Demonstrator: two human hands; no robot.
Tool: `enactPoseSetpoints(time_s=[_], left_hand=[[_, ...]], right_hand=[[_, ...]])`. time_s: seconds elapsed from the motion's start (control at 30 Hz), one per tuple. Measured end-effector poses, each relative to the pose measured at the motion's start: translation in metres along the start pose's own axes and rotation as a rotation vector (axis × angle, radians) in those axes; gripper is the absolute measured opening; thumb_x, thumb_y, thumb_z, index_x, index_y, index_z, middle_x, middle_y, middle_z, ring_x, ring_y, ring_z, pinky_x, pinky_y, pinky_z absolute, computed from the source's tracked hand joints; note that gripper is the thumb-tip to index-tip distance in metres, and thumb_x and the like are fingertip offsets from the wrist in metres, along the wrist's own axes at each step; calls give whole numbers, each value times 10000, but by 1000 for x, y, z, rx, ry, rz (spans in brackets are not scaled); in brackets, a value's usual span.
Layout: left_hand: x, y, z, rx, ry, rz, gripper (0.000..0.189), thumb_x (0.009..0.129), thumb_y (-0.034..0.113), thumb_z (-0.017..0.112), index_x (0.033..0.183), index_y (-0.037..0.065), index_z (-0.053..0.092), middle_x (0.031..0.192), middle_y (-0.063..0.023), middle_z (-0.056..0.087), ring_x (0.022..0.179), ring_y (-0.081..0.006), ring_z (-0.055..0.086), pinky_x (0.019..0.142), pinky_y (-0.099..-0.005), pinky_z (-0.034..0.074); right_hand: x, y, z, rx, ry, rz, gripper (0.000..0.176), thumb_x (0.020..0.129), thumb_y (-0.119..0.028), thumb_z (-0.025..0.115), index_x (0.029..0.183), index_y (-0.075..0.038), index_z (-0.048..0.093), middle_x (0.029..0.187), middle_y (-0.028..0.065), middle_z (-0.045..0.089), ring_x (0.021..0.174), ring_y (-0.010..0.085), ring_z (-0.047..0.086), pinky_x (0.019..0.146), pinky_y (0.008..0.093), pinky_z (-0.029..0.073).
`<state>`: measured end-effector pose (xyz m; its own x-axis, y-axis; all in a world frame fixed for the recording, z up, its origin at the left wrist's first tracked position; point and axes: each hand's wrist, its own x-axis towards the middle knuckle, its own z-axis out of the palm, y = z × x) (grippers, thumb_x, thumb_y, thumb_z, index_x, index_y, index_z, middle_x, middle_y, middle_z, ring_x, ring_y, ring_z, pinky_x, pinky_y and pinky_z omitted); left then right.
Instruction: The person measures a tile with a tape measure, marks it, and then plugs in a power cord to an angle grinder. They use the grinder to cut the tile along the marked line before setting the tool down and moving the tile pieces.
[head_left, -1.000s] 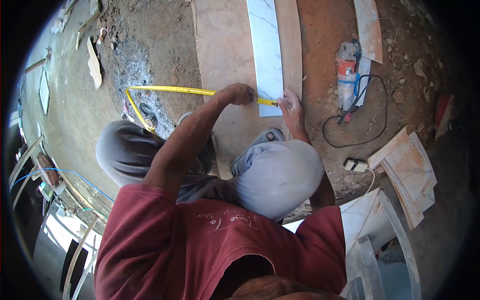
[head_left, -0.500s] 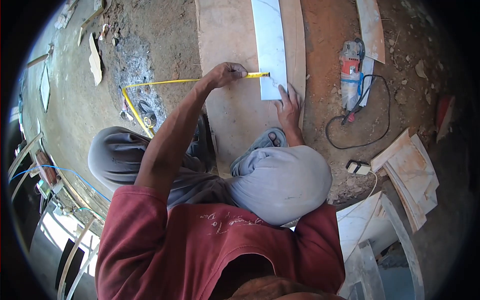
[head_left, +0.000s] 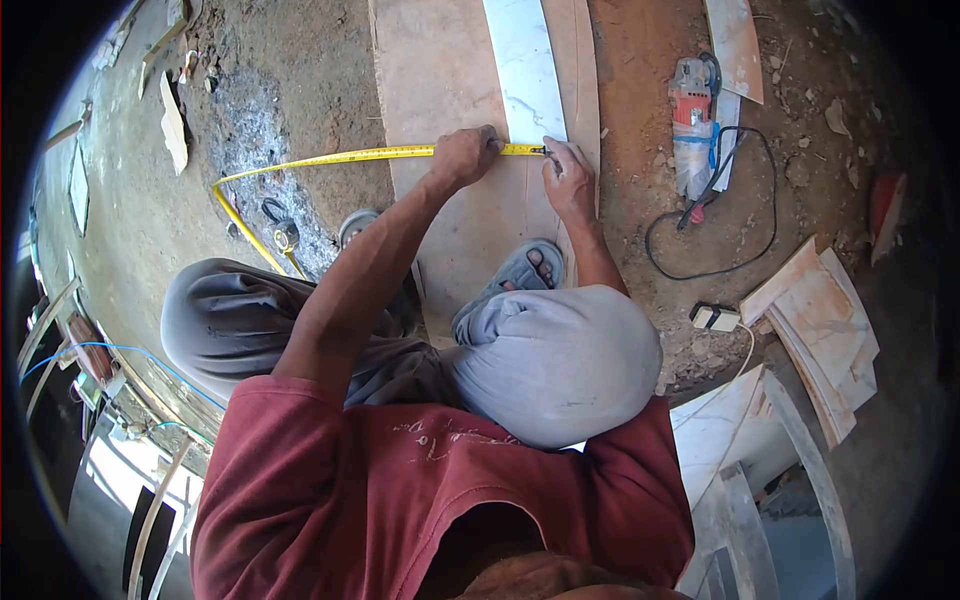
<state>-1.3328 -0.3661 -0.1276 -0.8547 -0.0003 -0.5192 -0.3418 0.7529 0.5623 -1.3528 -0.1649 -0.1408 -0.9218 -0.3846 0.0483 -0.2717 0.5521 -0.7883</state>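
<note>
A white marble strip [head_left: 528,75] lies lengthwise on a pale board [head_left: 435,80]. Across the strip's near end runs a yellow tape measure [head_left: 380,154], its blade bent at the left and folding back towards my knee. My left hand [head_left: 467,155] is closed on the blade just left of the strip. At the strip's near right corner, my right hand [head_left: 569,178] has its fingers bent around the tape's end; what exactly they pinch is too small to tell.
An angle grinder [head_left: 694,130] with a looped black cord lies on the dirt at the right. Stacked tile pieces [head_left: 815,325] sit at lower right, near a white socket block [head_left: 715,318]. Offcuts [head_left: 173,122] lie at upper left.
The tape and my left hand have shifted towards the strip's near end. My right hand has moved up from beside the strip's edge to the tape's end. The camera view has shifted slightly.
</note>
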Motion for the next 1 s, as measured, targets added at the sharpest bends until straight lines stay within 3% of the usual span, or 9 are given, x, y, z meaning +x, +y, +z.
enactPoseSetpoints(time_s=[0.17,0.27,0.53,0.8,0.87,1.0], left_hand=[[3,-3,17,-112,119,-53,295,883,329,495,922,57,601,837,-204,629,810,-377,604,701,-440,453],[0,0,21,-98,128,9,287,880,326,507,917,58,603,842,-210,628,809,-381,602,703,-439,453],[0,2,28,-125,149,-53,263,867,292,535,938,51,615,873,-199,638,824,-363,610,726,-420,461],[4,-3,26,-113,113,-47,242,853,253,528,959,64,636,889,-185,646,839,-342,619,744,-398,470],[5,-2,26,35,134,22,240,843,249,523,949,73,646,889,-180,648,845,-339,619,755,-396,472],[9,-3,28,-64,97,-32,234,834,247,524,928,77,654,893,-169,648,860,-338,611,769,-404,469]], right_hand=[[0,-3,5,23,69,23,310,742,17,568,1049,0,605,934,167,594,823,333,600,746,399,486],[2,-6,5,97,107,144,295,749,3,584,1043,2,608,920,162,589,825,331,596,747,395,486],[2,8,10,-41,143,-61,225,770,9,576,993,-4,609,896,160,584,832,336,588,735,398,482],[1,7,15,-77,208,-37,185,773,28,558,951,5,602,858,167,578,788,332,588,689,392,483],[-1,7,14,-95,217,-27,179,782,28,551,952,18,607,852,174,582,769,324,589,677,381,482],[-2,7,12,-110,218,-32,190,771,32,560,954,3,604,857,164,575,782,329,585,686,390,484]])
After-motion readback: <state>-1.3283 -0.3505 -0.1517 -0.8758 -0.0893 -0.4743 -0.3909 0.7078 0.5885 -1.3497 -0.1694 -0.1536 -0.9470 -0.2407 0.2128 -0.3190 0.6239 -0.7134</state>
